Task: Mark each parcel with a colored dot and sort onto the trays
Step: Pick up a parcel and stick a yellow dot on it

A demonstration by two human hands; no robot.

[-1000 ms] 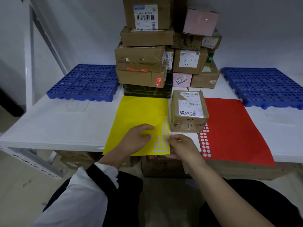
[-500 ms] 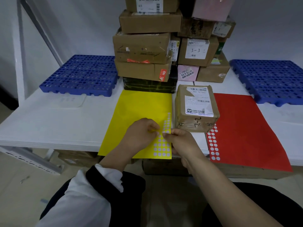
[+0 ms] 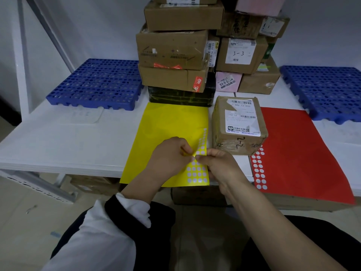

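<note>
A yellow sticker sheet [image 3: 168,124] lies at the table's front edge, with several white empty spots along its right side. My left hand [image 3: 172,155] and my right hand [image 3: 216,163] meet over that side, fingertips pinching at a yellow dot [image 3: 188,152] on the sheet. A small taped brown parcel [image 3: 239,124] with white labels stands just right of the sheet. A red sticker sheet [image 3: 297,145] lies beyond it. Blue perforated trays sit at the far left [image 3: 97,83] and far right [image 3: 324,90].
A tall stack of cardboard and pink parcels [image 3: 175,49] fills the back middle of the white table [image 3: 58,141]. More boxes [image 3: 199,194] sit under the table. A metal shelf frame [image 3: 23,55] rises at the left.
Both hands have come together on the yellow sheet's right side; the left hand went from lying on the sheet to pinching. The camera has leaned closer.
</note>
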